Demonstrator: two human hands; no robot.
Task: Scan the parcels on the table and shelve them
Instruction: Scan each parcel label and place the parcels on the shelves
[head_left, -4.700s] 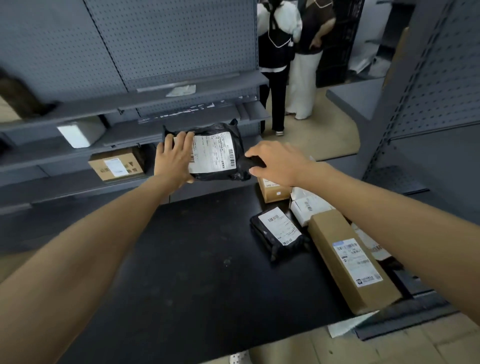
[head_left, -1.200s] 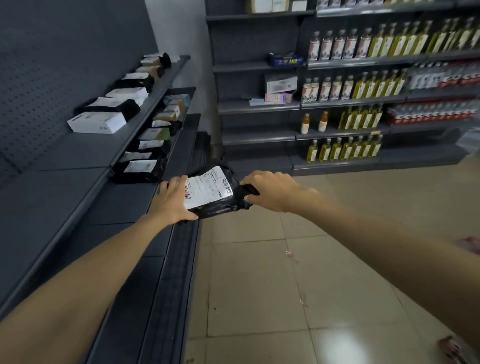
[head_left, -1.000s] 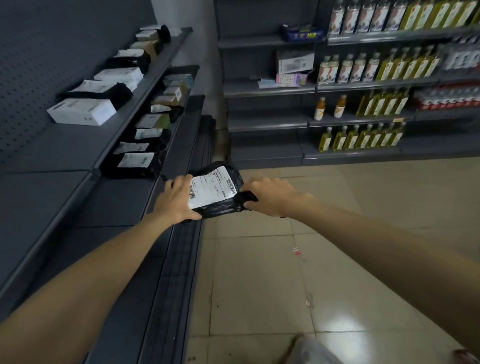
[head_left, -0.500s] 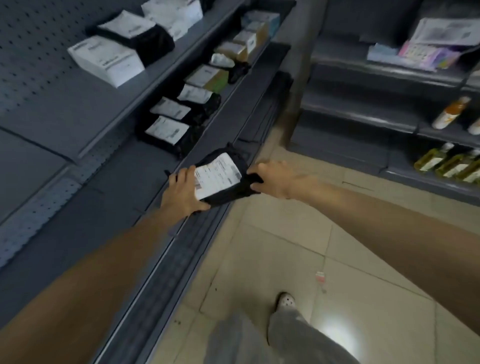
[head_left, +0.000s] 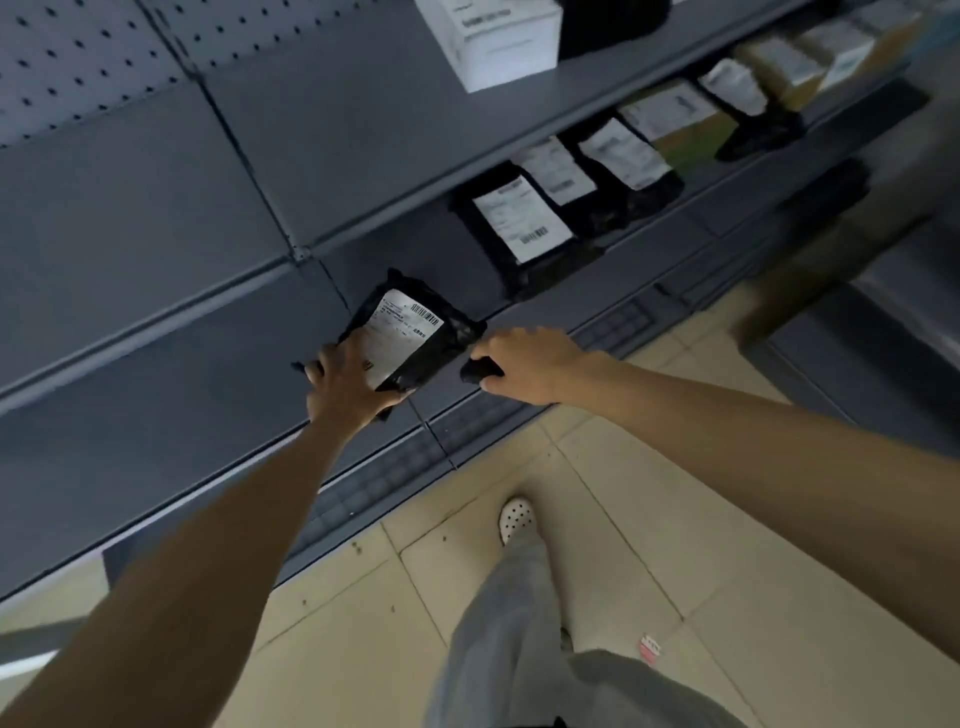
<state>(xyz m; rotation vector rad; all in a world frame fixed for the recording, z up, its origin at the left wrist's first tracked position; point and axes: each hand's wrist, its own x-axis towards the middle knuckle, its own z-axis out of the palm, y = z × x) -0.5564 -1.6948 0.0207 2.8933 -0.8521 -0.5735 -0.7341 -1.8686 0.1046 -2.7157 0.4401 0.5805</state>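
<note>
With the left hand (head_left: 343, 382) gripping the black parcel (head_left: 410, 338) over the lower shelf (head_left: 208, 374) – right hand (head_left: 524, 364) curled round a small dark thing (head_left: 478, 370) (maybe a scanner) – lay it flat, label up, well back from the edge.

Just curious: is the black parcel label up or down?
Up: the black parcel shows its white label; left hand grips it, right hand a black object.

grey shelf (head_left: 156, 332), black labelled parcels (head_left: 524, 223), white box (head_left: 493, 39)

Grey metal shelving (head_left: 156, 208), pegboard back panel (head_left: 78, 62), beige tiled floor (head_left: 701, 551)
</note>
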